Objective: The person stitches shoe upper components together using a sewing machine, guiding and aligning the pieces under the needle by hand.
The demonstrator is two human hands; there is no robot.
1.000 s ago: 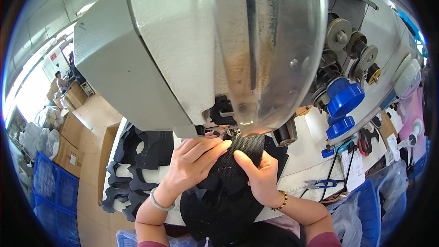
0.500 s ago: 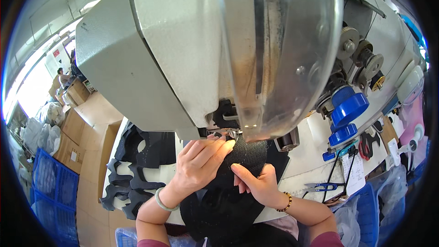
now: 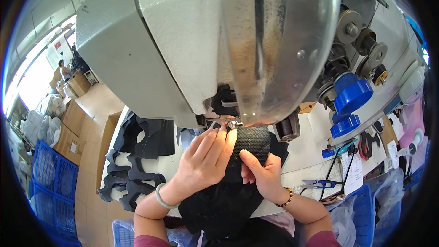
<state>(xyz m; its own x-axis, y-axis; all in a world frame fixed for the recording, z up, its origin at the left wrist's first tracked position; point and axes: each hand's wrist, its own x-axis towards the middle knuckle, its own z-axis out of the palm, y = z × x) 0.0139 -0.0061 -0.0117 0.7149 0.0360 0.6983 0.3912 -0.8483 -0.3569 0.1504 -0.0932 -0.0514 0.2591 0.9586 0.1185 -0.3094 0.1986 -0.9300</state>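
A black mesh fabric piece [image 3: 252, 142] lies under the sewing machine head [image 3: 183, 32], and its dark cloth part [image 3: 219, 208] hangs toward me. My left hand [image 3: 206, 158] holds its left side, fingers close together and tips beside the metal presser foot [image 3: 233, 122]. The exact grip of those fingertips is partly hidden. On the right, my right hand [image 3: 263, 174] pinches the fabric's near edge between thumb and curled fingers. A scratched clear guard [image 3: 292, 64] hangs in front of the machine head. The needle itself is too small to make out.
Several cut black pieces [image 3: 146, 169] lie at the left of the white table. To the right are blue-handled thread snips [image 3: 322, 184], red-handled scissors [image 3: 366, 145], a paper slip [image 3: 353, 174] and blue knobs [image 3: 352, 96]. Blue crates [image 3: 55, 169] stand at far left.
The view has shifted slightly. My left fingers have straightened and lie flatter along the fabric by the presser foot. My right hand keeps its pinch, a little higher in the picture.
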